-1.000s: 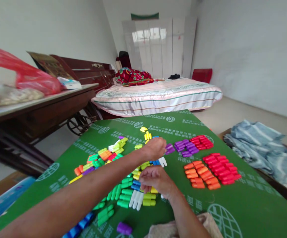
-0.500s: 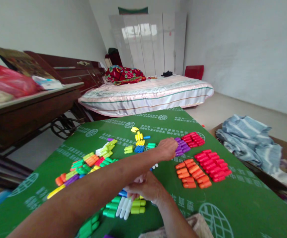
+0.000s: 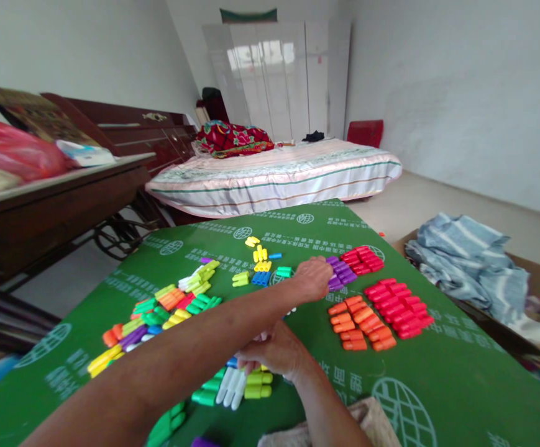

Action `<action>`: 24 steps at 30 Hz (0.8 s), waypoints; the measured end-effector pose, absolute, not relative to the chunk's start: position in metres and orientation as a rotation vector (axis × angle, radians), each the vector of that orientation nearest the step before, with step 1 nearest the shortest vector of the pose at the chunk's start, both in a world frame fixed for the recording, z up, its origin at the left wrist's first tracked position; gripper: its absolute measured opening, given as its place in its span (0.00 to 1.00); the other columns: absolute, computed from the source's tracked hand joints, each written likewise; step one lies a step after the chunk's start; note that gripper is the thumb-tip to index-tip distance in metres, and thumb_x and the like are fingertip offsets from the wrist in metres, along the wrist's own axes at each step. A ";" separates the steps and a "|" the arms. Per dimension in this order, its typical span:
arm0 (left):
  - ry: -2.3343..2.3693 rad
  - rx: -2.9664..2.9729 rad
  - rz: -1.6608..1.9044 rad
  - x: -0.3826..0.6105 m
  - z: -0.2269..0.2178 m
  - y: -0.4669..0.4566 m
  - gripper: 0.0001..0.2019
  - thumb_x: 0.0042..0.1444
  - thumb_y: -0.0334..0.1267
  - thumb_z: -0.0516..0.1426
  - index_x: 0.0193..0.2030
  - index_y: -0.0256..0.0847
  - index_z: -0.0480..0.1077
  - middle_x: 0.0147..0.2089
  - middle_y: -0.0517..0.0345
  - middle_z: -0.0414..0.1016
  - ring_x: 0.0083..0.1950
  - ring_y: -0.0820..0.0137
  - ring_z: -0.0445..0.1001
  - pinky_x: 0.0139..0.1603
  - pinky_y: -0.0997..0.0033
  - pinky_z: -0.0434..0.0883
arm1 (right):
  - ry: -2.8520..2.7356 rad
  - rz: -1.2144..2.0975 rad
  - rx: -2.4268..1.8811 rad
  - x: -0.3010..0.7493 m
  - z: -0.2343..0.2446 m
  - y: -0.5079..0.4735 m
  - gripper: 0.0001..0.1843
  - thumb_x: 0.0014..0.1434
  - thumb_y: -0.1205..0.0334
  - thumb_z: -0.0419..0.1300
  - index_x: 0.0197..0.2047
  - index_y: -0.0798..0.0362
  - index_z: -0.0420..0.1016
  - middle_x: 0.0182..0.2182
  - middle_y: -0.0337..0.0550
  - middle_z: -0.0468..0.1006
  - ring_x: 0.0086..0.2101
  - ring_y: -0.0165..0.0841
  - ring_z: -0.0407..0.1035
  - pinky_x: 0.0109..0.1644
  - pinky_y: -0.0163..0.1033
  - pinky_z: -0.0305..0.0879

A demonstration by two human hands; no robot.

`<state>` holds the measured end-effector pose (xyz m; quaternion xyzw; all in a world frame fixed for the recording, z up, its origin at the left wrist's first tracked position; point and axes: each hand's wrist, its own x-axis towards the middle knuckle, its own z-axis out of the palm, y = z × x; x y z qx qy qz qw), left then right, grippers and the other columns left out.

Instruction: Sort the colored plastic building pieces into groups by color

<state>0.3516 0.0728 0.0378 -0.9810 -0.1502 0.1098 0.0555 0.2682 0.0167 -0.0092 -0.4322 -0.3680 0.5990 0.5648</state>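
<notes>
The left hand [image 3: 314, 277] reaches across to the centre of the frame. Its fingers curl down against the purple caps [image 3: 342, 271] on the green mat [image 3: 437, 366], and I cannot tell whether it grips one. The right hand [image 3: 274, 351], at lower centre, is loosely curled just above the white caps [image 3: 232, 388], and any hold is hidden. Orange caps [image 3: 360, 323] and red caps [image 3: 398, 307] lie in rows at centre right.

The green table cover [image 3: 437, 372] bears white globe prints, with orange caps [image 3: 360, 323], red caps [image 3: 398, 307] and purple caps [image 3: 342, 273] toward its right edge.
</notes>
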 end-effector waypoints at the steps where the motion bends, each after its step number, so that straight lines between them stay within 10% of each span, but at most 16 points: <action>1: -0.456 -2.978 0.331 0.351 0.038 0.073 0.13 0.54 0.32 0.52 0.44 0.34 0.72 0.45 0.45 0.73 0.51 0.62 0.72 0.48 0.67 0.72 | -0.863 1.404 -1.017 0.268 -0.010 0.017 0.19 0.34 0.53 0.70 0.23 0.55 0.69 0.18 0.34 0.70 0.19 0.26 0.64 0.26 0.35 0.62; 24: -0.938 -2.834 0.145 0.208 0.078 0.149 0.12 0.58 0.39 0.49 0.36 0.37 0.71 0.42 0.49 0.73 0.44 0.63 0.73 0.45 0.65 0.68 | -0.939 1.418 -1.037 0.271 -0.010 0.012 0.24 0.39 0.44 0.68 0.27 0.57 0.72 0.17 0.36 0.73 0.17 0.24 0.65 0.24 0.31 0.60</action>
